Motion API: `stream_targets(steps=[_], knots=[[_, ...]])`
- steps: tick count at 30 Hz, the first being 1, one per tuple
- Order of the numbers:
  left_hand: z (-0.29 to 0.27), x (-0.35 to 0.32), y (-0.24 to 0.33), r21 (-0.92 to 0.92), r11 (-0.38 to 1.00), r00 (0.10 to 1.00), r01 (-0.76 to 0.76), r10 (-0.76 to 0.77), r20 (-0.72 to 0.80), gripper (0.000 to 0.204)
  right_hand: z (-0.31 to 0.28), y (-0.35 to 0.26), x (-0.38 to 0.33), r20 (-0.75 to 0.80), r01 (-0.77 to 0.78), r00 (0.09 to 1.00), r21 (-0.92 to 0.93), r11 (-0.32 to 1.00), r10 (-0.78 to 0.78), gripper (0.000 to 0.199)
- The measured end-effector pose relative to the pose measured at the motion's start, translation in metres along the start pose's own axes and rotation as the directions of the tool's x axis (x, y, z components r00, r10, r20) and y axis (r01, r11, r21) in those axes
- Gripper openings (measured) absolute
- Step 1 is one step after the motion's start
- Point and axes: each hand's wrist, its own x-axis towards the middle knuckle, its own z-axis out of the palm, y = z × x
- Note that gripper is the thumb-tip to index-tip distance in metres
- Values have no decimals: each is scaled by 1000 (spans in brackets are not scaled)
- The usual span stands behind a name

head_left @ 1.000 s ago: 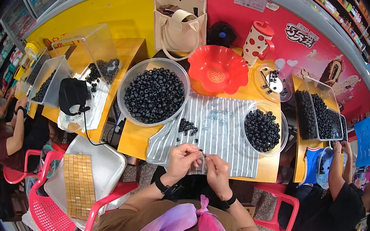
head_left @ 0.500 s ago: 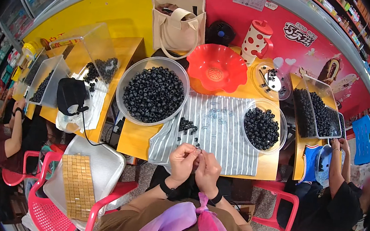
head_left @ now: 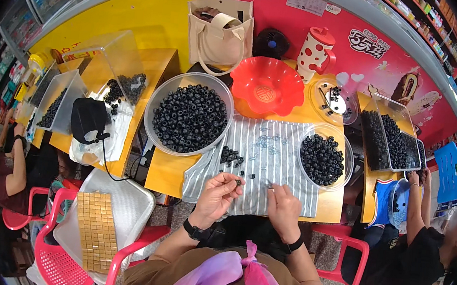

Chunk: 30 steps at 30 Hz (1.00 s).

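Observation:
Over the near edge of a grey-and-white striped cloth, my left hand pinches a small black ring-shaped part between thumb and finger. My right hand is apart from it, fingertips closed together near the cloth; a tiny dark tip shows there, too small to name. Just beyond my left hand lies a small pile of black parts, with a few loose ones closer in. Small clear bluish pieces are scattered farther back on the cloth.
A large clear tub of black parts stands left of the cloth, a smaller round tub right. Behind are a red scalloped bowl, a canvas bag and a dotted tumbler. A person works at the right.
My hands were together over the cloth's near edge; now they are apart, the right one shifted right, the left one slightly left. The black part now shows in my left fingertips.

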Motion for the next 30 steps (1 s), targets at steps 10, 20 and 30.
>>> stream_targets(steps=[10,20,30], knots=[[2,-4,6,-103,992,995,77,-70,76,18,3,-10,28,-79,139,986,-111,984,-148,18],[-7,-5,-1,-139,984,992,115,-108,59,21,26,-14,46,38,147,989,-82,986,-145,8],[-9,-2,-1,21,997,998,68,-68,6,17,41,-1,38,-44,191,980,-93,977,-196,3]])
